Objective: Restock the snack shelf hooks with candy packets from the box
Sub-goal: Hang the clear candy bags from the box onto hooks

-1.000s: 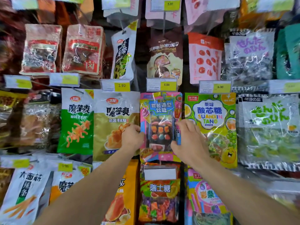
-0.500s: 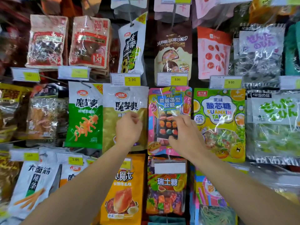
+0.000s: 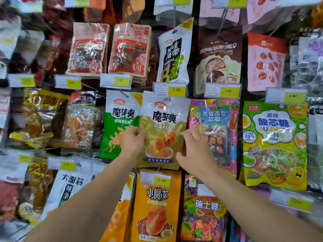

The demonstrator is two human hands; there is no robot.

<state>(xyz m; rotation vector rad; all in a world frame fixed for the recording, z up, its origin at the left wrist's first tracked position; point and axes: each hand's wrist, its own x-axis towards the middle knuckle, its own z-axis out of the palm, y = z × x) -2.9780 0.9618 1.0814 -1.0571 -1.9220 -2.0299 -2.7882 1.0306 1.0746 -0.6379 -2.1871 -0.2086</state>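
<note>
Gold konjac snack packet (image 3: 163,130) hangs centre frame, below 3.90 price tag (image 3: 169,89). Left hand (image 3: 133,140) grips its left edge, thumb over front. Right hand (image 3: 193,147) at right edge, fingers curled on packet; grip likely, not certain. Best: square packet on hook, smooth flat, align with green packet (image 3: 120,124) left and pink candy packet (image 3: 214,131) right. Glossy crinkly foil film, flat pouches, slippery; box not visible.
</note>
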